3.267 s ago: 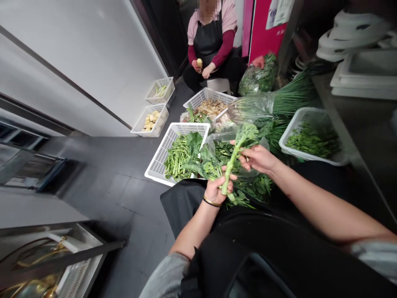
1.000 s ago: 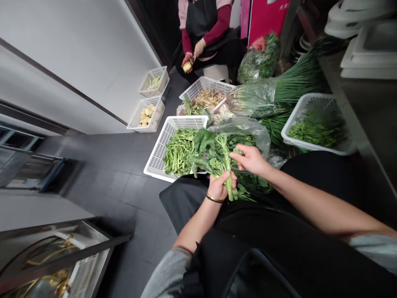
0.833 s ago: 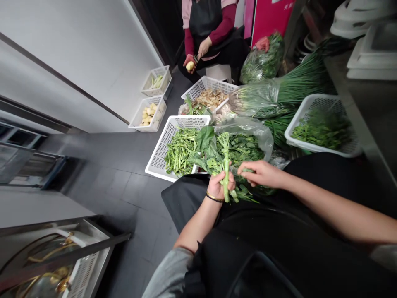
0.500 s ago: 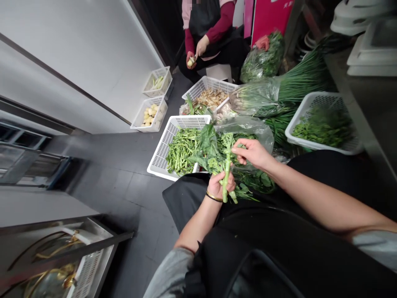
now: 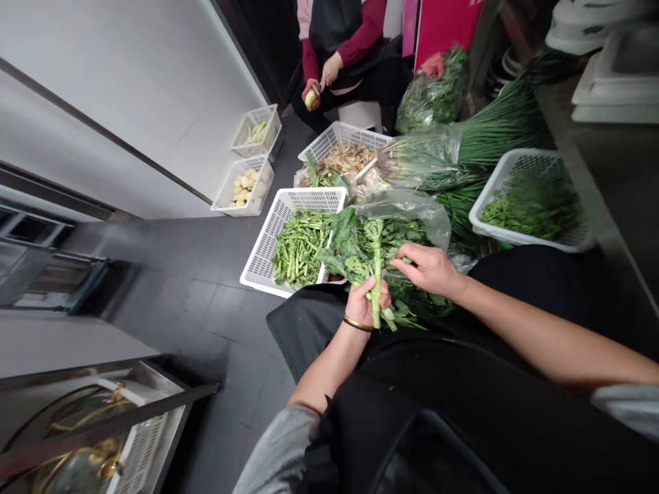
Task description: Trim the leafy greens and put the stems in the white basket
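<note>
My left hand (image 5: 362, 303) is wrapped round several leafy green stalks (image 5: 377, 267), held upright with their cut ends pointing down toward me. Just right of them is my right hand (image 5: 432, 269), its thumb and fingers pinched together. Whatever lies between those fingertips is too small to make out. Under and behind both hands, a clear plastic bag (image 5: 437, 218) is spread open around more leafy greens (image 5: 401, 233). To the left, a white perforated basket (image 5: 263, 243) contains trimmed green stems (image 5: 301, 247).
A co-worker (image 5: 340, 41) opposite peels a pale vegetable (image 5: 311, 98). Baskets of peeled vegetables (image 5: 244, 187) line the wall. Peelings fill another basket (image 5: 381, 142). Bagged long green stalks (image 5: 494, 134) and a basket of greens (image 5: 476, 216) are at right, beside a metal shelf edge (image 5: 571, 158).
My right hand has drawn slightly down and away from the upright stalk, near whose upper part it was pinching. The left hand keeps its grip. The whole view has shifted a little.
</note>
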Available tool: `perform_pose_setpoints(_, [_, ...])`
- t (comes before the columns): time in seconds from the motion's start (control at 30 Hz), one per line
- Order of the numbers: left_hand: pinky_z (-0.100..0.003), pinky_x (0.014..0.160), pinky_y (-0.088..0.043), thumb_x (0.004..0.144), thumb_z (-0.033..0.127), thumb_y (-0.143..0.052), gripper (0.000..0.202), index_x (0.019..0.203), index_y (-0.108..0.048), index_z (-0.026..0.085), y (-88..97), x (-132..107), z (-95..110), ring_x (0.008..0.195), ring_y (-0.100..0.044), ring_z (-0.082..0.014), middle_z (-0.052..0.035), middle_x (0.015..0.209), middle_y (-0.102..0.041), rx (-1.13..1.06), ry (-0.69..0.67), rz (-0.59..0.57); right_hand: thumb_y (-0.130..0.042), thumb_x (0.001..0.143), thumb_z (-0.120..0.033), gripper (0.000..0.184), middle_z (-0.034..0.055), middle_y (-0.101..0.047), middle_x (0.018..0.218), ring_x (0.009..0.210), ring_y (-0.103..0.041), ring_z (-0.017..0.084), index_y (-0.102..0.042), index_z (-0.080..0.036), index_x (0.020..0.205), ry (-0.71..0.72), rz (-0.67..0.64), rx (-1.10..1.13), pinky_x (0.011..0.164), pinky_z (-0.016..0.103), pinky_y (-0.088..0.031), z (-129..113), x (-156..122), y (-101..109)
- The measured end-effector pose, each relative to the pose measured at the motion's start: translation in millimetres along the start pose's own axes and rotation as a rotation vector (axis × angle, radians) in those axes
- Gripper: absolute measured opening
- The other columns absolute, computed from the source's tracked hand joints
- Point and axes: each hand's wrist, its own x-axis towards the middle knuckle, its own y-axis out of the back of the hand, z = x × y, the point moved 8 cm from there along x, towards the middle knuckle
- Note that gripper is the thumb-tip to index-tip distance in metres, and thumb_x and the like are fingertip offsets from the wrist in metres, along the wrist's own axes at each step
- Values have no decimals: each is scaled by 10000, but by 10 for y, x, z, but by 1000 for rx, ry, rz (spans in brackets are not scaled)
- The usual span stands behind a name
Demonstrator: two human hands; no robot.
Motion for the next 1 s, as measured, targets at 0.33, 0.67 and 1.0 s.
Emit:
perform_pose_setpoints(0.33, [-216, 374, -331, 714, 357, -680, 284, 633, -568, 109, -45, -48, -81, 353, -418, -61, -8, 521, -537, 113, 24, 84, -360, 898, -386, 316, 6, -495, 602, 562, -451, 124, -482, -197, 676, 10, -13, -62, 580, 246, -349, -40, 81, -145])
perform_pose_setpoints(0.67, [-213, 463, -451, 730, 237, -681, 185, 817, -580, 109, 1159, 78, 1689, 539, -563, -110, -25, 626, -607, 298, -323, 762, -443, 862, -546, 557, 320, -602, 959, 884, -601, 316, -598, -43, 1047, -575, -41, -974, 616, 381, -311, 1390, -165, 1450])
perform_pose_setpoints(1.0, [-247, 448, -486, 563, 241, -799, 301, 739, -627, 68, 69, 155, 479, 440, -559, -117, -47, 601, -629, 366, 126, 84, -605, 738, -480, 312, 1, -616, 617, 552, -525, 126, -648, -174, 781, -278, -304, 259, 524, 249, -395, 183, 228, -269])
